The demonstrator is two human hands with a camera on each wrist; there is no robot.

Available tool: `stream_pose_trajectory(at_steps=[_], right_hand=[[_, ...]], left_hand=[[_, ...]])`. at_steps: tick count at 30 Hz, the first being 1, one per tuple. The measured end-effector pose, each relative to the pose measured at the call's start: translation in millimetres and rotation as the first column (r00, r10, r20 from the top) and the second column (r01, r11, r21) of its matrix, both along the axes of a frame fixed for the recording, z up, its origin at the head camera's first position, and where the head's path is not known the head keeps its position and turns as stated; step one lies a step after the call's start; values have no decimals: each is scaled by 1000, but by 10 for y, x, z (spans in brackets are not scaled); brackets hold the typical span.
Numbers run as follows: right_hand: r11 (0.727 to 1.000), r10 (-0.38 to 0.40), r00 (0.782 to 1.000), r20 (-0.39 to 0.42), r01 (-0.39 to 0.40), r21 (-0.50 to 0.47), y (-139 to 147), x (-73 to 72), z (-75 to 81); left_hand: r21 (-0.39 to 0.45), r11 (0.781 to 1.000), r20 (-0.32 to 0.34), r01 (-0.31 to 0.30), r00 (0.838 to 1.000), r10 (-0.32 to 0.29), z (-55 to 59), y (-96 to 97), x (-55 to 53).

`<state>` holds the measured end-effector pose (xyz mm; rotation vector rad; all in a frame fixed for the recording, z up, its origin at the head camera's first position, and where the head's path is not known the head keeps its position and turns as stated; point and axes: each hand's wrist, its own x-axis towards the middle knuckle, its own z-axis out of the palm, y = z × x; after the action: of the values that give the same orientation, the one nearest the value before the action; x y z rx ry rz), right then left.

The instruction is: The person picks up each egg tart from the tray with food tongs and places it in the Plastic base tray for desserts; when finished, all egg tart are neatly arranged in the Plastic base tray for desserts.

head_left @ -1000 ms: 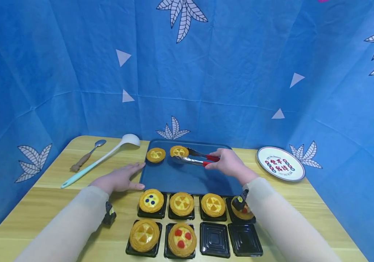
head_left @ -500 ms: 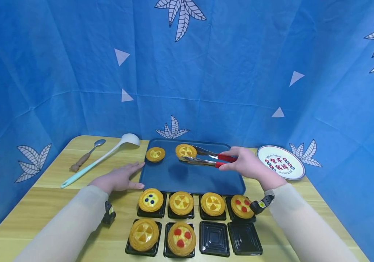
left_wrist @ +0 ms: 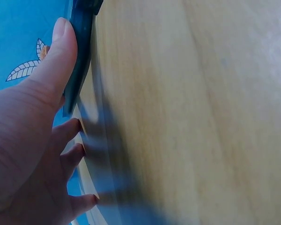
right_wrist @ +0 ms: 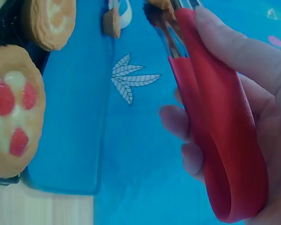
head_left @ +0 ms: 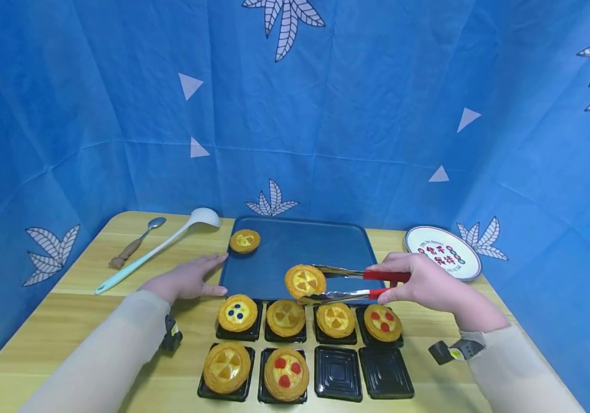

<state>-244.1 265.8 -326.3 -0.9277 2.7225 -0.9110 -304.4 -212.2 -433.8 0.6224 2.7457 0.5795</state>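
My right hand (head_left: 418,281) grips red-handled metal tongs (head_left: 383,276); in the right wrist view my thumb presses one side of the red handle (right_wrist: 220,117) while fingers curl round the other. Between the tongs' tips is an egg tart (head_left: 305,281) with orange wedges, over the front edge of the blue tray (head_left: 336,246). Another egg tart (head_left: 245,241) sits at the tray's back left corner. At the tray's left edge rests my left hand (head_left: 188,280), fingers spread; the left wrist view shows its thumb (left_wrist: 61,51) along the tray's rim.
Before the tray stand black square holders, several bearing tarts, among them a blueberry tart (head_left: 238,313) and a strawberry tart (head_left: 383,322). Two front-right holders (head_left: 338,373) show bare ridged bottoms. A ladle (head_left: 155,258) and spoon (head_left: 129,249) lie left, a white plate (head_left: 444,252) right.
My right hand has brought the tongs and the pinched tart from the tray's back toward its front edge and to the right. The left hand stays at the tray's left edge.
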Motion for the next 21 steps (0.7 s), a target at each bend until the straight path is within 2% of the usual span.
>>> stream_pose_trajectory(at_steps=[8,13,21], right_hand=[[997,77,997,5,-77,-22,228,368,-73],[999,54,998,31,-54,-3,367,544,-194],[1000,9,990,144,-8,-7,514,750,-414]], left_hand=[[-7,1000,13,-10,1000,11,9,24,2],[-13,1000,13,-8,1000,8,9,32,-3],[-14,1000,25,-15,1000,16,6,21,-1]])
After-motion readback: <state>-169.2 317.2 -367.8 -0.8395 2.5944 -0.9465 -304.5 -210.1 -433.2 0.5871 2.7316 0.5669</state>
